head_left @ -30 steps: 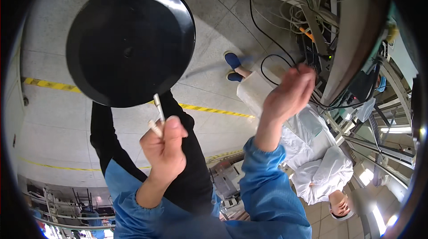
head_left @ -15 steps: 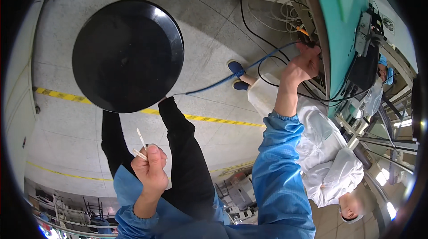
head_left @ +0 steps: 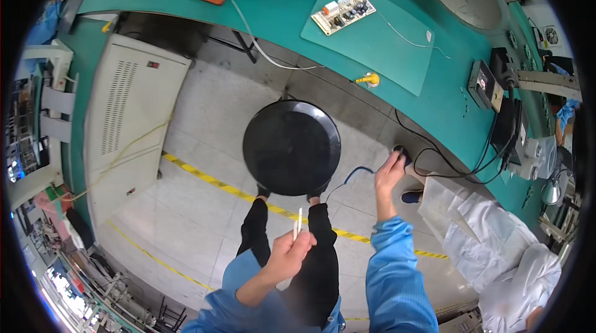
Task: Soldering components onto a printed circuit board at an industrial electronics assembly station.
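My left hand (head_left: 290, 255) is closed in front of my dark trousers, its fingers pinched on two thin white sticks (head_left: 300, 220) that point up and away from me. Whether the sticks join inside the grip is hidden. Out to the right, my right hand (head_left: 388, 178) is closed too, held off the bench's near edge. A blue coiled cord (head_left: 358, 171) runs up to its fingers, and they appear to grip its end, which I cannot see clearly. Beyond my left hand is a round black disc (head_left: 292, 147), like a stool seat, covering my feet.
A green-topped bench (head_left: 248, 13) curves across the far side. On its mat (head_left: 391, 54) lies a circuit board (head_left: 343, 13); a yellow plug (head_left: 367, 79) sits near the edge. Black cables (head_left: 434, 156) hang at the right, near a person in white (head_left: 472, 234). A beige cabinet (head_left: 133, 109) stands left.
My view has swung up, bringing the bench top into sight. My right hand has come out from under the bench edge with the blue cord; my left hand keeps the white sticks.
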Motion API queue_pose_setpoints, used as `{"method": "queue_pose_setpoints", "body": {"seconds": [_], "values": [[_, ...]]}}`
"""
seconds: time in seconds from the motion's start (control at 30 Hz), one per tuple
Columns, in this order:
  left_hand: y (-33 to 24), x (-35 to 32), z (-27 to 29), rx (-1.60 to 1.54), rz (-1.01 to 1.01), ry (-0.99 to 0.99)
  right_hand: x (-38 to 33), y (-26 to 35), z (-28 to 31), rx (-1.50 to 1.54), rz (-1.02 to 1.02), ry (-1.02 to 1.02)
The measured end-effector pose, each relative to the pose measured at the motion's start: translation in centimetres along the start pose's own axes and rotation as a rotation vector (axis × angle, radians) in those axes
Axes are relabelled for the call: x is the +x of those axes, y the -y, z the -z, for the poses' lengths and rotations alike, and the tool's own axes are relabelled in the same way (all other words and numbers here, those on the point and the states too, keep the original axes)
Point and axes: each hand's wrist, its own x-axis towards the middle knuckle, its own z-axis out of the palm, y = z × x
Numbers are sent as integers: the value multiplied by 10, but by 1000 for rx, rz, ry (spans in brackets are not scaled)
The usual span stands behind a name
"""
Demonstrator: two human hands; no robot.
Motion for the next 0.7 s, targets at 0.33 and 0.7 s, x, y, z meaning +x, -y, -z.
{"method": "queue_pose_setpoints", "body": {"seconds": [0.33, 0.7], "values": [[-56, -85, -25, 256, -7, 303, -228, 51, 202, -78, -428, 498], [-81, -2, -137, 534, -391, 127, -289, 48, 370, 115, -694, 340]]}}
